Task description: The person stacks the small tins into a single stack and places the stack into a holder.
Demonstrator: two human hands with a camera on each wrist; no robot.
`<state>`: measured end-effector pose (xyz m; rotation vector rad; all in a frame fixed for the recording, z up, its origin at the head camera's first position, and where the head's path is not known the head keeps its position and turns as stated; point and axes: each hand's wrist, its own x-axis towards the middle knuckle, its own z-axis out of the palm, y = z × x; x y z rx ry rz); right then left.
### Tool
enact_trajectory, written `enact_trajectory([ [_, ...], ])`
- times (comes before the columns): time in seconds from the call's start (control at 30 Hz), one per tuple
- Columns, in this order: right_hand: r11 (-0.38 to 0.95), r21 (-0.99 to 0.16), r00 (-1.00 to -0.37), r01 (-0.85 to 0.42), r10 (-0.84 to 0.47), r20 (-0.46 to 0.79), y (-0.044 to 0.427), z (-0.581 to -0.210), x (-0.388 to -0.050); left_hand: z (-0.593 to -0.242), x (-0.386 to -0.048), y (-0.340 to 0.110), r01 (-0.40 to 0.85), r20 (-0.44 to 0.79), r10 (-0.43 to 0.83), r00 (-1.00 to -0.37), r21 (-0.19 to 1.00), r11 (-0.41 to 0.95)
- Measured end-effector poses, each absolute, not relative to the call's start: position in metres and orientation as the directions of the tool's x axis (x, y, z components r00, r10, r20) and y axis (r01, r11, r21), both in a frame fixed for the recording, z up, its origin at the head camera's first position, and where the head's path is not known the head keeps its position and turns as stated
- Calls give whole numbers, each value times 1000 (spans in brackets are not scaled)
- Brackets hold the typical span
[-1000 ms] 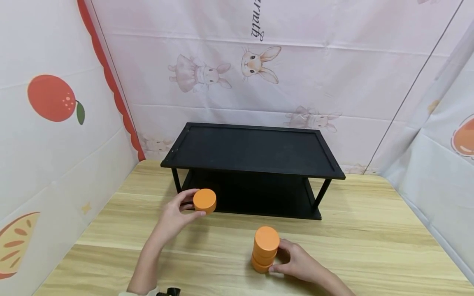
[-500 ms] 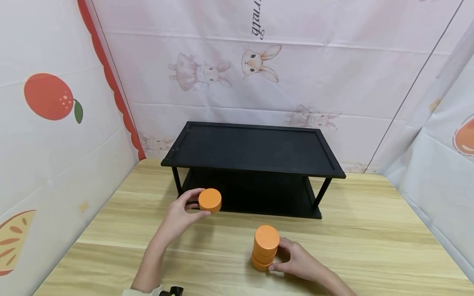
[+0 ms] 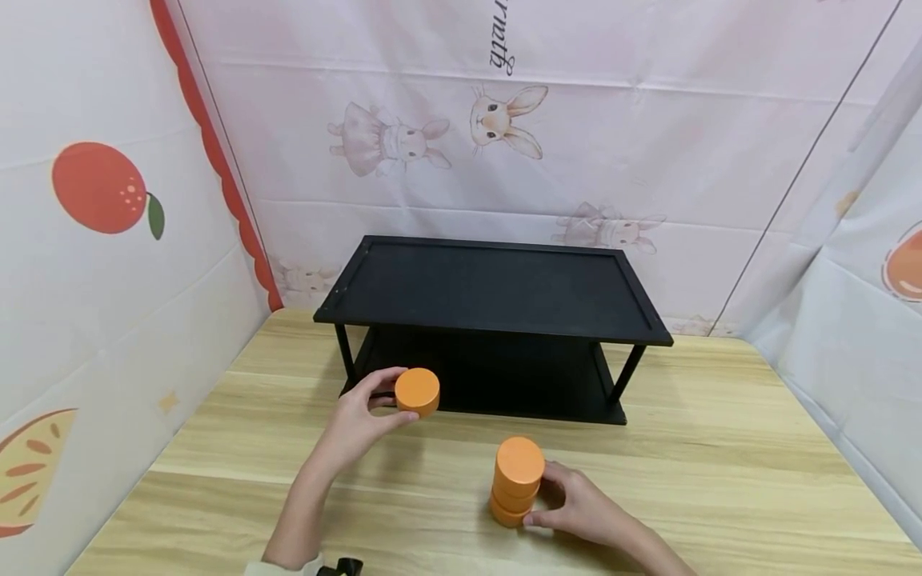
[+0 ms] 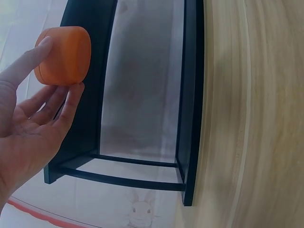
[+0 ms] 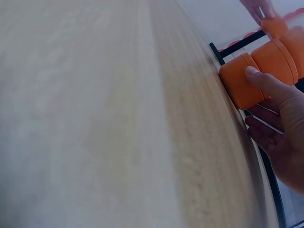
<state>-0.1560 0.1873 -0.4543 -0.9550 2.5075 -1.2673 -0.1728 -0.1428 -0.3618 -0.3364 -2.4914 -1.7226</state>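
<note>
We are inspecting a wooden desk [image 3: 720, 448] bearing a two-tier black rack [image 3: 490, 288]. Before the rack, right of its centre, the right grip [image 3: 579, 504] is holding, part-closed, the base of an upright orange stack [image 3: 516, 478]. Before the rack's left half, the left grip [image 3: 360, 420] is pinching, part-closed, a single orange container [image 3: 418, 390], which we are noting raised off the desk.

A pale cream sleeve [image 3: 283, 569] covers part of the left forearm [image 3: 306, 512]. Just beside the sleeve, on its right, shows a small, rounded black piece [image 3: 350, 567], partly cut off. The left hand [image 3: 356, 422] and right hand [image 3: 582, 510] are bare.
</note>
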Motion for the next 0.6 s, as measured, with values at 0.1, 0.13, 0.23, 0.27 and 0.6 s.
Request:
enact_trajectory([
  [0.1,436,-771,-780,-465,-613,124,187,-455,-157,-362,-173,-141,227,194,128,-973,913,339],
  [0.13,438,-771,-781,-463,-613,121,187,-455,-157,-362,-173,-141,224,191,128,-973,914,337],
  [0.23,442,-770,-783,-460,-611,117,187,-455,-157,-361,-172,-139,222,188,130,-973,916,334],
  [0.27,442,-770,-783,-460,-611,116,187,-455,-157,-361,-172,-138,224,190,132,-973,916,332],
  [0.6,440,-769,-781,-463,-613,119,187,-454,-157,-359,-171,-132,237,201,139,-970,912,336],
])
